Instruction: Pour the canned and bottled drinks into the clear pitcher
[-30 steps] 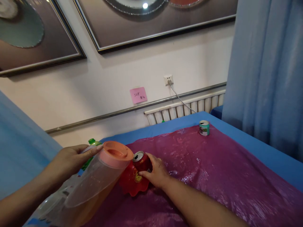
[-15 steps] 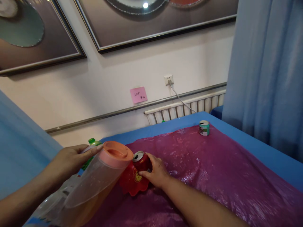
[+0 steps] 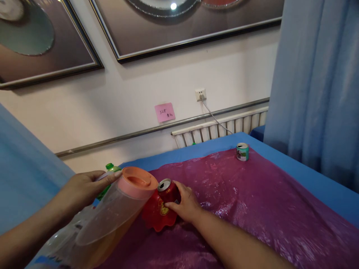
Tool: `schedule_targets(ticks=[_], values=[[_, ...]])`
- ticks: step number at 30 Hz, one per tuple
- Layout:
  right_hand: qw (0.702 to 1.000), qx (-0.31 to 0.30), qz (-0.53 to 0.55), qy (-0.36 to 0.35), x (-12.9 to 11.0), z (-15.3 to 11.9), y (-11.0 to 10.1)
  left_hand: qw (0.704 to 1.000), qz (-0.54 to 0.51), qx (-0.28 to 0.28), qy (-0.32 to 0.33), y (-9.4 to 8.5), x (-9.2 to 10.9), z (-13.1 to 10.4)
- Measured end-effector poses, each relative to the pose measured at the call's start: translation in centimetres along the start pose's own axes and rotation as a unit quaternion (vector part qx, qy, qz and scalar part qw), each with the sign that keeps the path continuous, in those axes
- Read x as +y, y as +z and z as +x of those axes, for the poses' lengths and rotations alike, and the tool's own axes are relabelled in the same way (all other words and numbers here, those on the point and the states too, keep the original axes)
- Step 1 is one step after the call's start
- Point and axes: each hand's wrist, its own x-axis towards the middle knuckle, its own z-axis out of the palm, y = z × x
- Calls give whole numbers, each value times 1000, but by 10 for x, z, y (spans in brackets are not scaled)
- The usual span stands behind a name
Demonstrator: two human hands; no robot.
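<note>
A clear plastic pitcher (image 3: 105, 224) with an orange lid is tilted to the right, amber liquid lying along its lower side. My left hand (image 3: 94, 183) is closed around its handle, which the fingers mostly hide. In my right hand (image 3: 185, 201) is a red drink can (image 3: 169, 190), leaning left with its opened top close by the pitcher's lid. Beneath the can sits a red scalloped dish (image 3: 157, 218) with a yellow print, partly covered by can and pitcher. Whether liquid passes between lid and can I cannot tell.
Purple plastic sheeting (image 3: 269, 209) covers much of the blue table (image 3: 303, 168). A small green-and-white can (image 3: 242, 152) stands at the back right. Behind the pitcher are a green-capped bottle (image 3: 110, 168) and clear plastic containers (image 3: 60, 239). Blue curtains (image 3: 314, 82) hang at both sides.
The view has shifted very slightly. Both hands keep their grip, and the pitcher and red can stay in nearly the same pose.
</note>
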Motion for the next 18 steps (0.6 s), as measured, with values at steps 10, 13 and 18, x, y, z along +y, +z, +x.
schedule_targets(ticks=[10,13,18], values=[[1000,-3,4,-8,-1,0,-1,1000,5,6,-15,-1,2,1],[1000,-7,2,-4,-1,0,-1,1000,5,-1,-28,-1,4,0],[1000,-5,-3,4,0,-1,0,1000,5,10,6,0,10,-11]])
